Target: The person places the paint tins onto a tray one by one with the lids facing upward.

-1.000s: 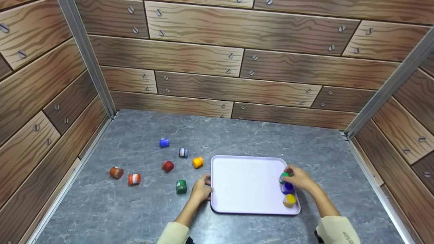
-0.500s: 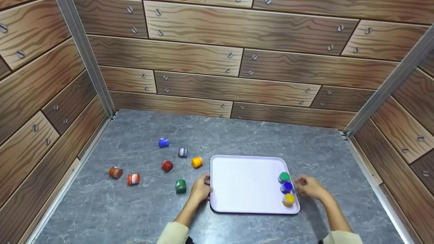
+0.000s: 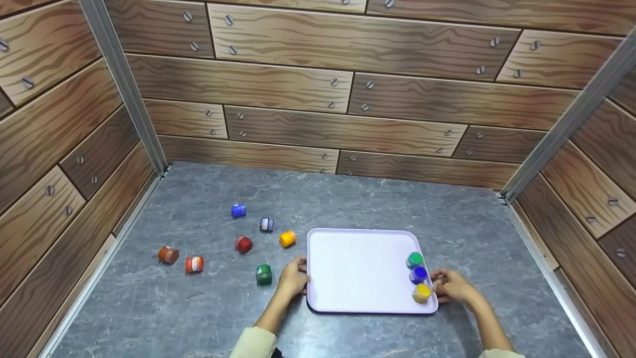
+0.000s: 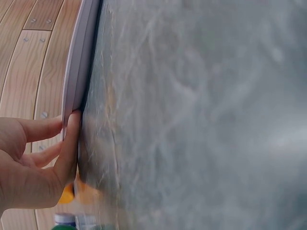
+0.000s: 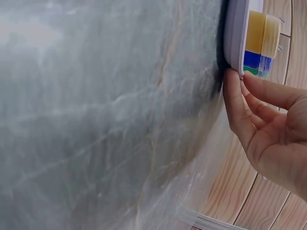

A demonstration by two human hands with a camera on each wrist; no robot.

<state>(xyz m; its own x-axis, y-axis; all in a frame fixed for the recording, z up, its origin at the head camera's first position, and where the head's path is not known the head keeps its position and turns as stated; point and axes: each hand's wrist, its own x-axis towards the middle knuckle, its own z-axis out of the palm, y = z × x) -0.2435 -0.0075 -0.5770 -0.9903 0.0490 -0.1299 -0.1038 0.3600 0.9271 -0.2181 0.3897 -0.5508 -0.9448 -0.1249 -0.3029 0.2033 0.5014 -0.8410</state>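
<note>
A pale lilac tray (image 3: 357, 278) lies on the grey stone table. Along its right rim stand a green jar (image 3: 415, 259), a blue jar (image 3: 420, 274) and a yellow jar (image 3: 422, 293). My left hand (image 3: 297, 276) grips the tray's left edge; in the left wrist view its thumb (image 4: 72, 139) lies against the tray rim (image 4: 79, 62), with the fingers on the other side. My right hand (image 3: 442, 287) holds the tray's right edge beside the yellow jar; the right wrist view shows its thumb (image 5: 232, 96) at the rim (image 5: 235, 33), with the fingers over the top near the yellow jar (image 5: 261, 31).
Several small jars lie loose left of the tray: blue (image 3: 238, 210), white-labelled (image 3: 267, 224), orange-yellow (image 3: 287, 238), red (image 3: 243, 244), green (image 3: 264, 274), brown (image 3: 168, 254), orange-red (image 3: 195, 264). Wood-print walls close in the table on three sides.
My right hand let go of the green jar on the tray, drew back to the right and came to the tray's right edge. The left hand stayed on the left edge.
</note>
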